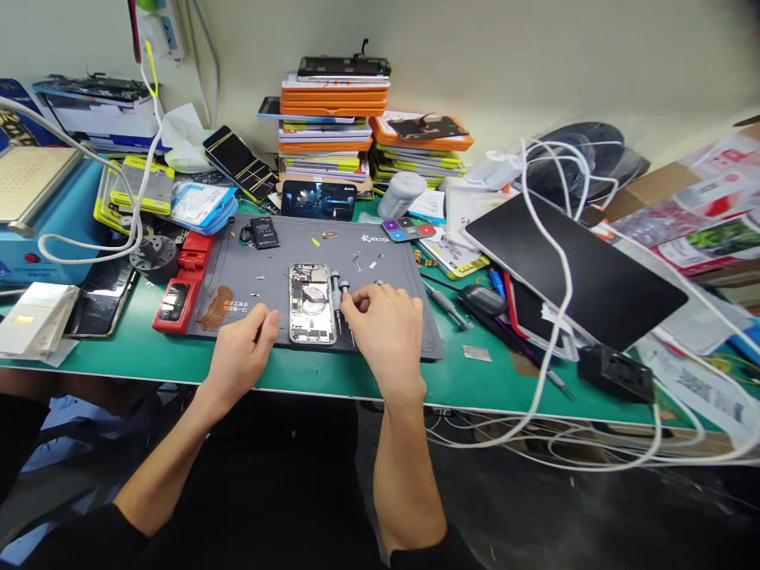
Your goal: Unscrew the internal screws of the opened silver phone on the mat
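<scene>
Head view: white lettering at the far right of the grey mat reads "WKTO", the rest blurred. An orange patch near its left edge bears print too small to read. An opened phone lies near the mat's middle. The left hand rests just left of it, loosely curled, thumb against forefinger; whether it pinches anything cannot be told. The right hand pinches a screwdriver just right of the phone. The mat lies on a cluttered green table against a pale wall.
</scene>
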